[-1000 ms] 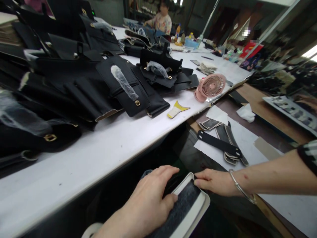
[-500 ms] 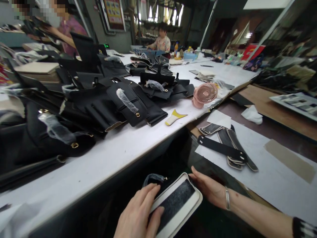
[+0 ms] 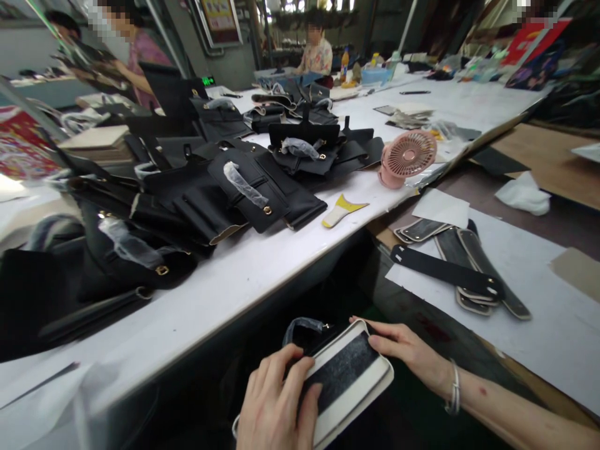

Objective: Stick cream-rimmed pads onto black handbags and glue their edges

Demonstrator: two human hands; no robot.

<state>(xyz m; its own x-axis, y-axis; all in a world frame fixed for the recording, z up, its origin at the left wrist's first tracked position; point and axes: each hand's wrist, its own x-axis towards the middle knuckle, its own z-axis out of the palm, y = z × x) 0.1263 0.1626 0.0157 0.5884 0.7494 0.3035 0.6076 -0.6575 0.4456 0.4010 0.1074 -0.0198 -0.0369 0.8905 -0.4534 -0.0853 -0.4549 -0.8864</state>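
In front of me, below the white table's edge, is a black bag piece (image 3: 344,375) with its pale underside up and a wide black strip along it. Behind it shows a plastic-wrapped handle (image 3: 302,325) with a small gold fitting. My left hand (image 3: 281,394) is closed on the near left side, thumb over the pale face and fingers along the far edge. At the far right corner, my right hand (image 3: 407,350) pinches the piece, thumb on top and fingers beyond the edge. What lies beneath the piece is hidden in shadow.
Black bag parts with wrapped handles (image 3: 246,187) crowd the white table (image 3: 225,294). A pink fan (image 3: 410,156) and a yellow-edged template (image 3: 344,210) lie near its edge. To the right, black straps (image 3: 445,272) rest on white paper. Several people work farther back.
My right hand has closed onto the corner, its thumb now on top. The piece stays in my left hand. The whole view has shifted, with the table things farther right.
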